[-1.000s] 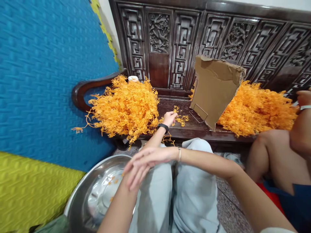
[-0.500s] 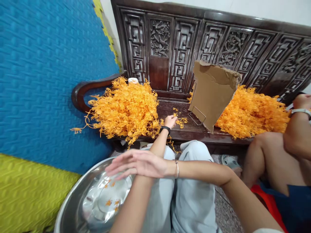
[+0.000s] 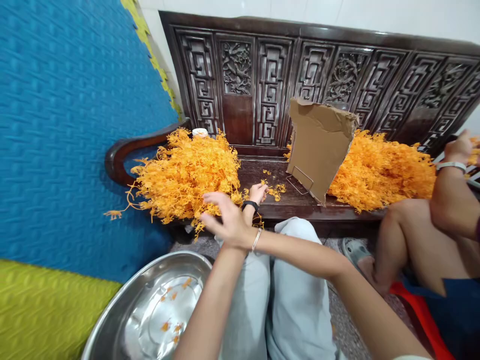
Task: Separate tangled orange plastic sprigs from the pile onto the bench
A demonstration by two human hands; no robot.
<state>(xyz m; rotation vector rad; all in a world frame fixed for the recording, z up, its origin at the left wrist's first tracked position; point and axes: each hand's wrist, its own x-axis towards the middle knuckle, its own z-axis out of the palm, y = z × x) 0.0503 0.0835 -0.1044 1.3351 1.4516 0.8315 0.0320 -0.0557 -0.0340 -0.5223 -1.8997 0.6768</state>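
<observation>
Evidently finger-end work among loose orange sprigs (image 3: 276, 192)

The left hand (image 3: 258, 194) is right beside those sprigs on the dark wooden counter (image 3: 251, 170), between a tangled orange heap (image 3: 187, 175) and a tilted cardboard sheet (image 3: 318, 145). Its fingers are drawn narrow; whether they hold a sprig I cannot tell. The right hand (image 3: 228, 222) crosses over the left forearm, fingers spread wide and apparently holding nothing. To do this well, I would pinch each sprig lightly, since such thin branches look apt to snag, and lift clear of the heap. Uncrossing the arms would probably help — the right one gets in the way of reach and sight alike.

The left fingers are small in view and merge with the sprigs. The right hand, slightly blurred, covers part of the heap's lower edge, and whether its wrist touches the forearm is unclear. The steel basin (image 3: 116, 320), with a few orange bits (image 3: 165, 326) inside, is cut off below; the cardboard sheet hides part of a second orange heap (image 3: 378, 172).
</observation>
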